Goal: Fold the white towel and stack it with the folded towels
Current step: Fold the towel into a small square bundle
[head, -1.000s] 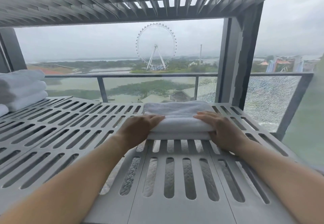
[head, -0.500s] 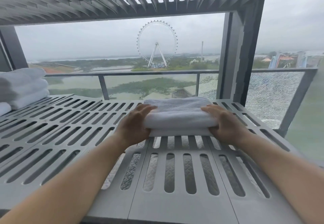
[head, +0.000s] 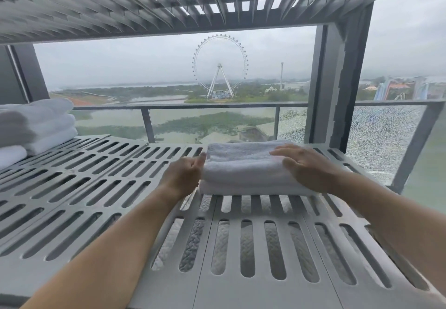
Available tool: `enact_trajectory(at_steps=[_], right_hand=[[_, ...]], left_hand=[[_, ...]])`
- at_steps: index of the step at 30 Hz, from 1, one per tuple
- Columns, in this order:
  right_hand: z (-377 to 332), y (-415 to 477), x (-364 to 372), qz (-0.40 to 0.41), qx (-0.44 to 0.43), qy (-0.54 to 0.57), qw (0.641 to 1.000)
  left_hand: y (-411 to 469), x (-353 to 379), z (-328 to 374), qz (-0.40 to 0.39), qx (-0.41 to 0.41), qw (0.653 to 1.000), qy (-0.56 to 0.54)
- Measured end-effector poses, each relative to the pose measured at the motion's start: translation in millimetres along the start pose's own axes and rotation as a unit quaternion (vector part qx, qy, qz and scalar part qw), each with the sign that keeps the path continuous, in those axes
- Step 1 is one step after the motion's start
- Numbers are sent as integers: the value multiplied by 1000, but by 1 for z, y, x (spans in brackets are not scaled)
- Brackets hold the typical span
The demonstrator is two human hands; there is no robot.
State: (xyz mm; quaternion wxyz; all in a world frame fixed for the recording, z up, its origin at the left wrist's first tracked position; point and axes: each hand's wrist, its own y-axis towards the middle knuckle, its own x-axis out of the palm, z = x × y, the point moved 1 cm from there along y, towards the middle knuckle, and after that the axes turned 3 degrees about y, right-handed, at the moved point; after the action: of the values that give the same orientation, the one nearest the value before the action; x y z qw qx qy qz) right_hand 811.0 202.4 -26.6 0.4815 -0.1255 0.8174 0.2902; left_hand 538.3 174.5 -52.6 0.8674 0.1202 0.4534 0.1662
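The white towel (head: 243, 166) lies folded into a thick rectangle on the grey slatted shelf (head: 96, 178), right of centre near the far edge. My left hand (head: 183, 175) sits against the towel's left end, its fingertips touching the side; its lower fingers are hidden. My right hand (head: 306, 166) rests palm down on the towel's right end, fingers stretched flat across the top. The stack of folded towels (head: 45, 125) stands at the far left of the same shelf, well away from both hands.
Another white folded towel (head: 12, 155) lies in front of the stack at the left edge. A slatted upper shelf (head: 144, 2) hangs overhead. A grey upright post (head: 337, 86) rises behind the towel on the right, with a glass railing (head: 217, 105) beyond.
My left thumb has come off the towel's top and the hand now sits at its left end. My right hand has slid up flat onto the top. The towel stays in place.
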Motion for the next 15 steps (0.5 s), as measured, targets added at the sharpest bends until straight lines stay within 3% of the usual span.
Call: enact_trajectory(at_steps=[8,15], right_hand=[[-50,101,19,-17,-16,-16,1000],[-60,134,55,-77,-29,-48,995]], left_hand=[[-4,1,3,-37,19,999,0],[-1,-1,1,11,27,997,-66]])
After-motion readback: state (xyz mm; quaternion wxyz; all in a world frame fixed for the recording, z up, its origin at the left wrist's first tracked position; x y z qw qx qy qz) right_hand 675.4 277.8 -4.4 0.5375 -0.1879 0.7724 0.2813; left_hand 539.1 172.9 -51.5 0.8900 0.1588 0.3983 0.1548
